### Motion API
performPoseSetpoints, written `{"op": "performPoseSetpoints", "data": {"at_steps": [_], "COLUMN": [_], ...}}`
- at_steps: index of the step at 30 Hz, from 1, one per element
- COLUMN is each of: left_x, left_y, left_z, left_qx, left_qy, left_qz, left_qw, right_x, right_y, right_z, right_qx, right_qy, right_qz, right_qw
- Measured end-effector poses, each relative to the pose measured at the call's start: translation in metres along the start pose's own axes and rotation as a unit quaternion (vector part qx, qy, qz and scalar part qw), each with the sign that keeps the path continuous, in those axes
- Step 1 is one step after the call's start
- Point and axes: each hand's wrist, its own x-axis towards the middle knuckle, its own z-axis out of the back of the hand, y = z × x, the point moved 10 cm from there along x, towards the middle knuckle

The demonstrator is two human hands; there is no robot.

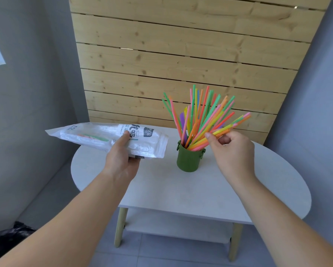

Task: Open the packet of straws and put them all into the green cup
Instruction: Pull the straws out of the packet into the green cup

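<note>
The green cup (pixel 188 160) stands upright on the white table (pixel 181 189), right of centre. Several coloured straws (pixel 202 116) fan out of it. My right hand (pixel 231 149) is just right of the cup, pinching a small bunch of straws whose lower ends sit in the cup's mouth. My left hand (pixel 121 157) holds the white straw packet (pixel 108 138) above the table's left edge, roughly level, open end toward the cup. A few straws still show through the packet's plastic.
A wooden slat panel (pixel 181 54) leans against the wall behind the table. The table has a lower shelf (pixel 177 226) and pale wooden legs. A black bag (pixel 7 237) lies on the floor at lower left. Grey walls close in on both sides.
</note>
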Motion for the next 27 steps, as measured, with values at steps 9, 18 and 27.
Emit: {"op": "performPoseSetpoints", "data": {"at_steps": [9, 18, 27], "left_x": [0.001, -0.002, -0.020], "left_y": [0.001, -0.005, -0.014], "left_z": [-0.004, -0.011, -0.033], "left_qx": [0.007, 0.018, 0.123], "left_qy": [0.008, 0.042, 0.113], "left_qz": [0.002, -0.009, -0.072], "left_qw": [1.000, 0.999, 0.983], "right_x": [-0.005, -0.051, -0.101], "right_y": [-0.002, -0.033, 0.006], "right_z": [-0.003, -0.038, -0.119], "right_qx": [0.074, 0.085, 0.468], "right_qy": [0.011, 0.127, 0.242], "right_qz": [-0.020, -0.230, -0.427], "right_qw": [0.997, 0.961, 0.735]}}
